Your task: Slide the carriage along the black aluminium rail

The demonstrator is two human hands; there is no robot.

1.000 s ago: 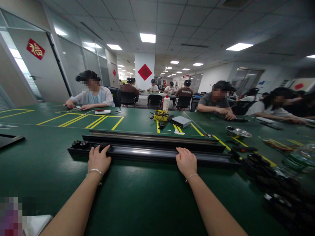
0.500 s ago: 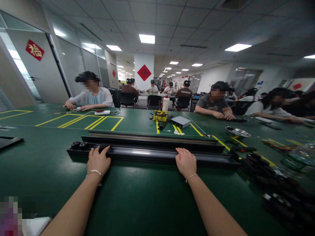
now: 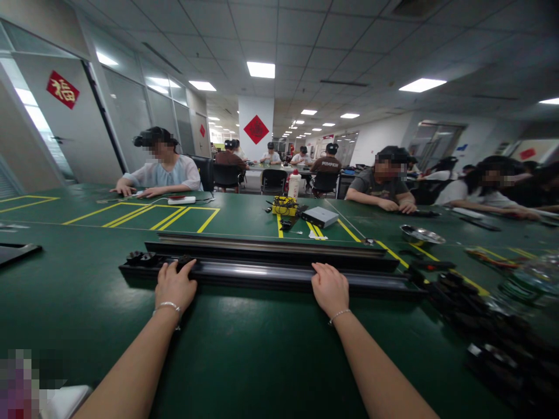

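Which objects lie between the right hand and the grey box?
In the head view, the rear black rail lies between them, then a white scrap just short of the grey box; the right hand rests on the front rail.

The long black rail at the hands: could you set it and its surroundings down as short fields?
Left hand: on black rail, left of its middle
Right hand: on same rail, right of its middle
Surface: green table
Behind rail: another long black piece
Farther off: grey box, yellow item
Off to the right: metal bowl
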